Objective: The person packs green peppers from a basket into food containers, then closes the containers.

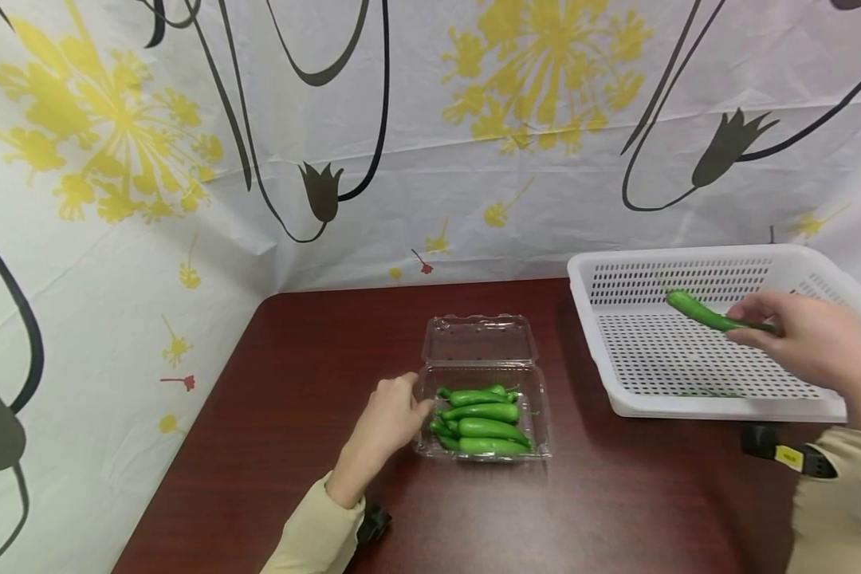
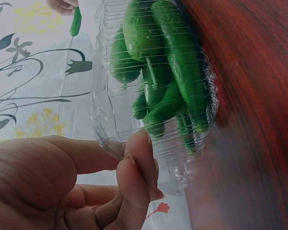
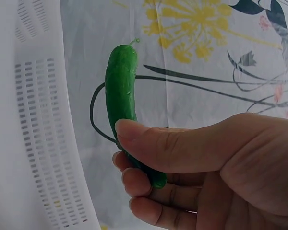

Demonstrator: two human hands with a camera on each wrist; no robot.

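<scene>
My right hand (image 1: 818,339) pinches a small green cucumber (image 3: 121,86) between thumb and fingers, above the white basket (image 1: 591,343). A thin curly tip sticks out of the cucumber's free end. At the left side of a clear plastic container (image 1: 481,343), my left hand (image 1: 391,410) holds the edge with thumb and fingertips, as the left wrist view shows closely. Several green cucumbers (image 1: 491,430) lie roughly side by side in the container, whose hinged lid stands open toward the back. Small stems show on some of them.
The perforated basket stands at the right of the dark red-brown table (image 1: 316,359). A faint green strip (image 1: 713,395) shows low at its front wall; what it is cannot be told. A white patterned cloth (image 1: 416,159) hangs behind the table and along its left.
</scene>
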